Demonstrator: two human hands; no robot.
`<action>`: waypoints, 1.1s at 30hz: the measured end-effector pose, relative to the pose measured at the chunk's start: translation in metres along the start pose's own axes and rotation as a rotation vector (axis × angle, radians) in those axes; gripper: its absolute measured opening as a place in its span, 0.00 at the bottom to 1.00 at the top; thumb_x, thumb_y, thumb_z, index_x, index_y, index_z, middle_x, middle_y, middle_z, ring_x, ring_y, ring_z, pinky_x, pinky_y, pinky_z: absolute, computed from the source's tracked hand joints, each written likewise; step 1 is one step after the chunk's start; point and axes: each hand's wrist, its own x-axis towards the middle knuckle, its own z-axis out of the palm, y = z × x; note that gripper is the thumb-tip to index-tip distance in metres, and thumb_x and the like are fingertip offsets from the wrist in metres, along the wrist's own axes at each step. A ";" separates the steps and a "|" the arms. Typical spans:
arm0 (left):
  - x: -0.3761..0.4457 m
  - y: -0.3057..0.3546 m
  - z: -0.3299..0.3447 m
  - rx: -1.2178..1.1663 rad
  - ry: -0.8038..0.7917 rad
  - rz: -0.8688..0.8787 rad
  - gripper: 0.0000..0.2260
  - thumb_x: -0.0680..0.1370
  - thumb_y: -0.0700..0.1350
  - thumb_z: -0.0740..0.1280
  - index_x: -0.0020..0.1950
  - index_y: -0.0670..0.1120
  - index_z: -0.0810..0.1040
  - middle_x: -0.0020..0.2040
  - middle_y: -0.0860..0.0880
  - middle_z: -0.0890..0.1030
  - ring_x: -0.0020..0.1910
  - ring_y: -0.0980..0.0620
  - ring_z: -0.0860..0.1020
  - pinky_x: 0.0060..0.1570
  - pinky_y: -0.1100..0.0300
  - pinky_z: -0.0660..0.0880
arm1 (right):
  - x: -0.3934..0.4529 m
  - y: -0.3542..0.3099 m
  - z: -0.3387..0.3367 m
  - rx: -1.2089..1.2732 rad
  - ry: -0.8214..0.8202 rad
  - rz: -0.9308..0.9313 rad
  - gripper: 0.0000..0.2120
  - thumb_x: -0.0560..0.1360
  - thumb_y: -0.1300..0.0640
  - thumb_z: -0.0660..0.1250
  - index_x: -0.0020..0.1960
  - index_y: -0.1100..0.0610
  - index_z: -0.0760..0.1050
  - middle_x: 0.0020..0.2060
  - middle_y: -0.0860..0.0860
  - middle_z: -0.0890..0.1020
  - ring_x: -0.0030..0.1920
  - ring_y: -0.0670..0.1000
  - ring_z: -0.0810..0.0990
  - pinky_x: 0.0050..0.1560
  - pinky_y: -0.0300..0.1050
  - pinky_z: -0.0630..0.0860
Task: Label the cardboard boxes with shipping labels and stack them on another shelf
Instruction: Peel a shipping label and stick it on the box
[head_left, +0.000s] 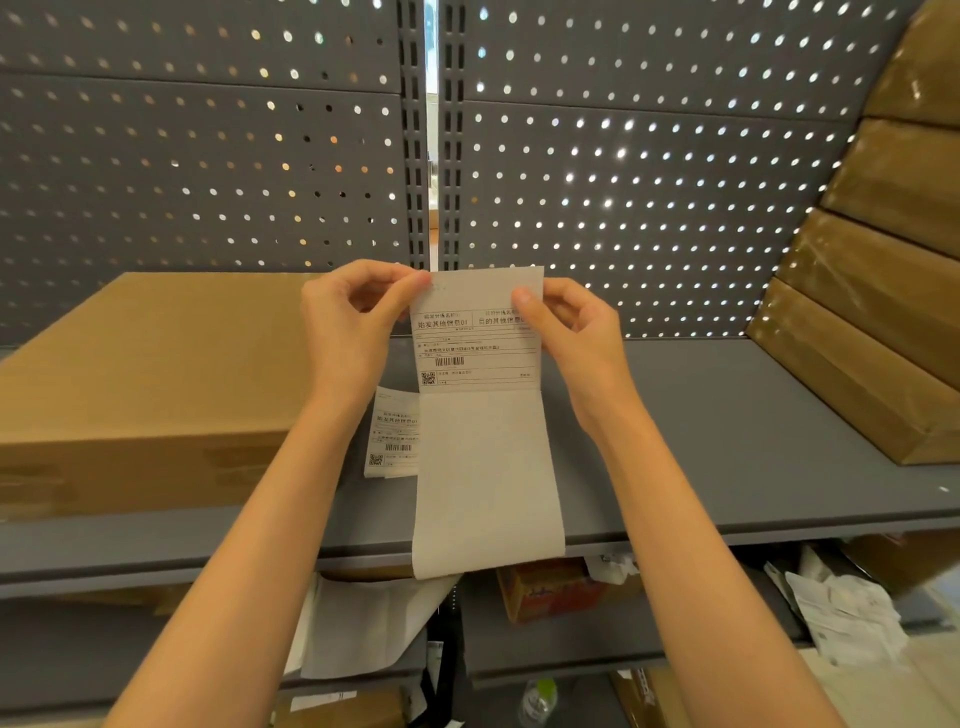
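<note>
Both hands up front: left hand (358, 317) and right hand (566, 322) each pinch a top corner of the label strip (480, 395), likely to peel it. Cardboard box (150, 374) waits on shelf (701, 441), left.

Both bare forearms reach up from the lower edge, the left from about seven o'clock, the right from about five, converging toward centre; the left hand (353, 322) has fingers curled, thumb and forefinger pinched at its two o'clock; the right hand (571, 327) mirrors it, thumb pressed at ten o'clock.
</note>
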 end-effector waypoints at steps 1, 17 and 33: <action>0.001 0.000 -0.001 0.007 -0.001 0.000 0.03 0.74 0.42 0.70 0.44 0.42 0.81 0.39 0.51 0.82 0.36 0.61 0.79 0.38 0.69 0.75 | 0.000 0.000 0.001 -0.002 0.000 0.002 0.08 0.76 0.61 0.67 0.54 0.63 0.78 0.45 0.53 0.83 0.45 0.45 0.82 0.46 0.36 0.78; 0.005 -0.003 -0.007 0.019 -0.214 0.014 0.06 0.72 0.39 0.72 0.41 0.48 0.78 0.39 0.52 0.81 0.37 0.60 0.79 0.42 0.67 0.77 | 0.002 0.000 0.002 -0.015 -0.070 0.099 0.10 0.74 0.59 0.70 0.51 0.65 0.79 0.45 0.57 0.84 0.44 0.51 0.84 0.44 0.43 0.81; 0.006 -0.004 -0.003 0.117 -0.151 0.052 0.04 0.78 0.42 0.64 0.45 0.44 0.78 0.40 0.54 0.80 0.36 0.65 0.78 0.36 0.72 0.73 | 0.013 -0.010 0.000 -0.236 0.010 -0.097 0.13 0.74 0.53 0.70 0.57 0.51 0.76 0.50 0.45 0.79 0.53 0.42 0.76 0.52 0.33 0.73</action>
